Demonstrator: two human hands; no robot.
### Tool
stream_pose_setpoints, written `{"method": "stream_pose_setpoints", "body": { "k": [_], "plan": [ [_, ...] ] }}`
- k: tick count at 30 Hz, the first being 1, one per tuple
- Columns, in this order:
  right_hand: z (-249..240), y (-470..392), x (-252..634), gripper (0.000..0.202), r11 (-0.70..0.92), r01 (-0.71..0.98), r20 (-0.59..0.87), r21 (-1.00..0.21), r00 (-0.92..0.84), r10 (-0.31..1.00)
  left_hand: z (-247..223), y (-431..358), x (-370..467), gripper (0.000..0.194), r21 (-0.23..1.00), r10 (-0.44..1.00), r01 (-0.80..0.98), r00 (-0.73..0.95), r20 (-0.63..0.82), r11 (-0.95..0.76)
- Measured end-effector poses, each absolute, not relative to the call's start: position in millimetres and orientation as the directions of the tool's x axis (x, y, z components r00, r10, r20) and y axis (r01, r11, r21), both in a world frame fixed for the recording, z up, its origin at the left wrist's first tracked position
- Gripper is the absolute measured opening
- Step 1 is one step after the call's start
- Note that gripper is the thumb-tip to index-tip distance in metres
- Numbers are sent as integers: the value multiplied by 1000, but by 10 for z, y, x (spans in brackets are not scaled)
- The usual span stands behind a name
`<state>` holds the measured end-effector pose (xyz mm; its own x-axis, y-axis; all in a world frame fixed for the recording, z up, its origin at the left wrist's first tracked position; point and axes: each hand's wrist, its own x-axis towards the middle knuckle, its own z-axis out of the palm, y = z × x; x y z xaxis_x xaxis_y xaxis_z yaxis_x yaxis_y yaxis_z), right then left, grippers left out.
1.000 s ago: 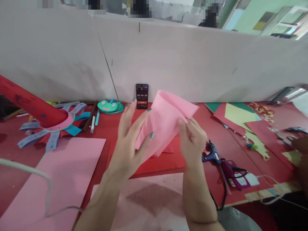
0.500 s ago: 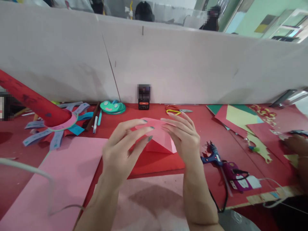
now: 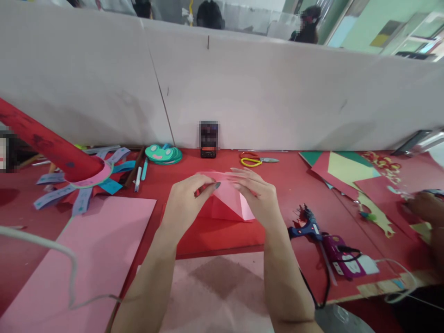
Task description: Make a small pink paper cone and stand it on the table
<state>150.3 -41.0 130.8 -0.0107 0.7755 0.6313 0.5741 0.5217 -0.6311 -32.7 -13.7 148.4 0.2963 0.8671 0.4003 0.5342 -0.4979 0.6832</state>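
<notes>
A folded sheet of pink paper stands tilted in the middle, over a red sheet on the table. My left hand pinches its upper left edge between thumb and fingers. On the upper right edge, my right hand has its fingers closed over the paper. The fingertips of both hands are close together near the top fold, and part of the paper is hidden behind them.
Scissors and a phone are at the back. A glue gun and purple power strip lie right. Pink card and a red paper cone are left. Another person's hand is far right.
My left fingers have closed from a spread pose into a pinch on the paper's edge. My right hand has shifted slightly left and lower, its fingers more bent.
</notes>
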Motion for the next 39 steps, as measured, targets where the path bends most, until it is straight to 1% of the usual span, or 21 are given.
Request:
{"method": "stream_pose_setpoints", "body": {
  "k": [2,4,6,10,12,14,17,19,21,24,27,30,33,35,37,39],
  "plan": [
    [1326,-429,1504,26,452,542,555,-709,32,831,1484,-114,-343,19,707,885,532,272,378,-466],
    [1325,-435,1501,29,413,533,521,-739,63,851,1487,-100,-359,17,726,898,528,250,363,-441],
    [1305,-426,1485,31,407,542,534,-735,93,841,1488,-94,-369,16,735,901,522,247,356,-433],
    [1254,-394,1419,47,421,574,600,-702,157,785,1483,-91,-361,18,742,901,511,253,354,-435],
    [1247,-390,1386,42,466,583,647,-666,139,750,1486,-94,-349,19,749,909,516,216,355,-415],
    [1249,-393,1360,37,524,592,691,-613,79,719,1499,-102,-339,21,761,925,532,148,350,-372],
    [1245,-396,1324,38,604,617,746,-505,-41,665,1531,-117,-333,21,769,944,566,49,327,-296],
    [1229,-388,1302,39,636,642,769,-428,-111,630,1547,-119,-336,19,792,952,556,-7,307,-252],
    [1209,-373,1284,41,653,664,778,-365,-168,605,1549,-105,-342,18,851,963,487,-66,263,-199],
    [1179,-347,1276,43,653,694,786,-303,-206,583,1524,-66,-351,15,943,976,299,-110,189,-149],
    [1150,-328,1286,42,644,720,809,-259,-203,552,1493,-40,-348,14,969,975,173,-103,195,-176],
    [1118,-314,1297,42,619,751,816,-230,-198,543,1480,-46,-334,24,967,969,141,-99,226,-211],
    [1098,-303,1292,44,607,770,823,-197,-206,529,1488,-58,-327,33,949,959,211,-110,261,-234],
    [1107,-306,1272,45,593,784,833,-183,-196,517,1497,-59,-330,32,925,950,291,-121,288,-244],
    [1140,-329,1240,45,571,796,835,-199,-167,524,1502,-54,-337,28,907,941,340,-138,310,-249],
    [1188,-373,1198,43,555,791,844,-257,-95,527,1501,-45,-346,27,903,926,347,-182,331,-254]
  ]
}}
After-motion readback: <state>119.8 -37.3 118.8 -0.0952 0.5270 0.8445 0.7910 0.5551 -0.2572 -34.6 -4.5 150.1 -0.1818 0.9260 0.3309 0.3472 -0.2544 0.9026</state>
